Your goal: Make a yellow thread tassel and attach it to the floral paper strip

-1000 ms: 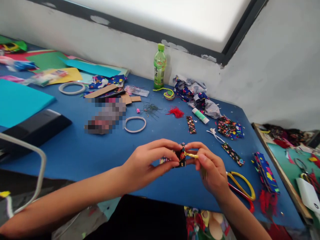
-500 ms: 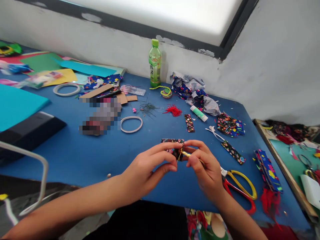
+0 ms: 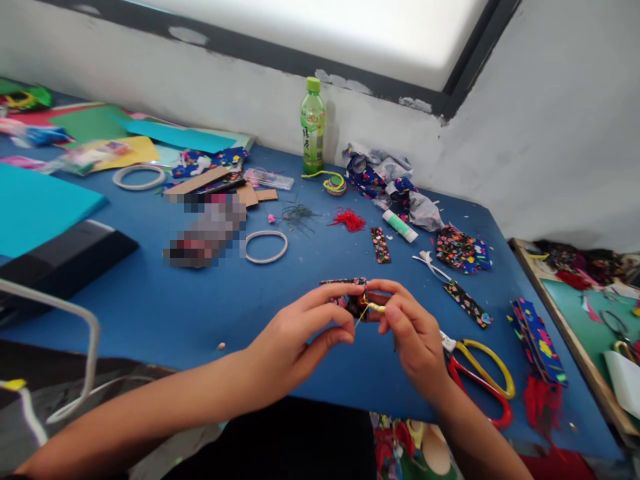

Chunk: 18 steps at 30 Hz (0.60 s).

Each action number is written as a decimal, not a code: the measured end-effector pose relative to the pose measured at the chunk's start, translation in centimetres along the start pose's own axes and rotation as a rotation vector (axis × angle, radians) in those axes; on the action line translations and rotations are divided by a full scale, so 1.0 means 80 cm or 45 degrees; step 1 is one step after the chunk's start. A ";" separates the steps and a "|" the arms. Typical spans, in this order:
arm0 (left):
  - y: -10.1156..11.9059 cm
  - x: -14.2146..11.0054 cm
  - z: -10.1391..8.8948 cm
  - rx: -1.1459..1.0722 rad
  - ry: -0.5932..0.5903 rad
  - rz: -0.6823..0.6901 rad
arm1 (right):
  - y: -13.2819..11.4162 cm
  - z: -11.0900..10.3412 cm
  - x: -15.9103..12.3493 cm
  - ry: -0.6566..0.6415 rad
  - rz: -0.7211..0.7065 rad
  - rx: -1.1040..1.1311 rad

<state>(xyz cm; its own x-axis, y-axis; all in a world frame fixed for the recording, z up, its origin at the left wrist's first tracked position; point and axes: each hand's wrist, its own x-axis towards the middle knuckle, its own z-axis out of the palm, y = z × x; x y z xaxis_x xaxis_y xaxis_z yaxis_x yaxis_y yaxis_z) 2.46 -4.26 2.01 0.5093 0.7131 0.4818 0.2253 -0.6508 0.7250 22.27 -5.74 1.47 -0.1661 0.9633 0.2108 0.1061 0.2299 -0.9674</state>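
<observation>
Over the blue table [image 3: 150,300], my left hand [image 3: 295,333] pinches a small folded strip of dark floral fabric [image 3: 345,297] between thumb and fingers. My right hand [image 3: 413,337] meets it from the right, thumb and forefinger closed on a short yellow cord [image 3: 376,307] at the strip's right end. Both hands hover just above the table's front part, fingertips almost touching.
Red-and-yellow scissors [image 3: 483,380] lie just right of my right hand. Floral strips [image 3: 380,245], a glue stick [image 3: 400,227], red thread [image 3: 349,220], a white ring [image 3: 266,247], a green bottle [image 3: 313,127], coloured paper sheets [image 3: 40,207] and a black box [image 3: 60,257] are spread around.
The hands have kept together on the fabric piece, which has turned slightly in my fingers. The view shifted a little; nothing on the table moved.
</observation>
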 end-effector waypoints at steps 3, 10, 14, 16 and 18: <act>0.000 -0.002 0.003 0.059 0.029 0.032 | 0.002 0.002 0.002 -0.001 0.029 0.086; -0.002 -0.001 -0.001 0.131 -0.057 0.034 | -0.015 -0.009 0.013 -0.113 0.089 -0.197; 0.000 -0.002 -0.011 0.083 -0.072 -0.029 | -0.038 -0.014 0.019 -0.144 -0.037 -0.529; 0.002 -0.005 -0.014 0.038 -0.065 -0.035 | -0.050 -0.014 0.019 -0.160 -0.089 -0.617; 0.005 -0.009 -0.012 -0.024 -0.030 -0.014 | -0.061 -0.012 0.018 -0.186 -0.106 -0.659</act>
<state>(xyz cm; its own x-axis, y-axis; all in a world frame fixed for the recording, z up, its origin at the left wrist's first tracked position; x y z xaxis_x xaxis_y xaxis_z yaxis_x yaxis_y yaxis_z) 1.40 -4.81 2.40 0.5264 0.7136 0.4622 0.2156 -0.6379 0.7393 22.45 -5.34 6.59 -0.3252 0.9181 0.2266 0.5493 0.3784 -0.7451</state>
